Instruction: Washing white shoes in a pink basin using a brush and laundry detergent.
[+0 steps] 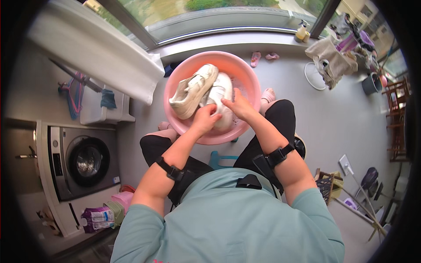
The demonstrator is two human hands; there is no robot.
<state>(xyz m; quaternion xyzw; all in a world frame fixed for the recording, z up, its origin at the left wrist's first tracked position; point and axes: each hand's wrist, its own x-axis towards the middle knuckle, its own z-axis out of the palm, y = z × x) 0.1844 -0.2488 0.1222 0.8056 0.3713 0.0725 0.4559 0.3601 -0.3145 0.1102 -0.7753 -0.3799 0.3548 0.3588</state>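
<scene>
A round pink plastic basin (255,77) stands on the floor between my legs, with sudsy water at its right inside. In it a white lace-up shoe (194,87) lies tilted on the left, its opening towards me. A second white shoe (224,88) lies beside it, partly under my hands. My left hand (208,117) is at this shoe's near left side, fingers curled, thumb and forefinger close together; whether they pinch the shoe is unclear. My right hand (239,104) rests along its right side with thumb and fingers spread apart. The shoe's near end is partly hidden.
Under me is a blue plastic stool (215,160). A washing machine (87,161) stands at the left, below a white curtain (108,56). Pump bottles (300,34) are on the window ledge, with small pink slippers (255,59) below. Mops (361,200) lie at the lower right.
</scene>
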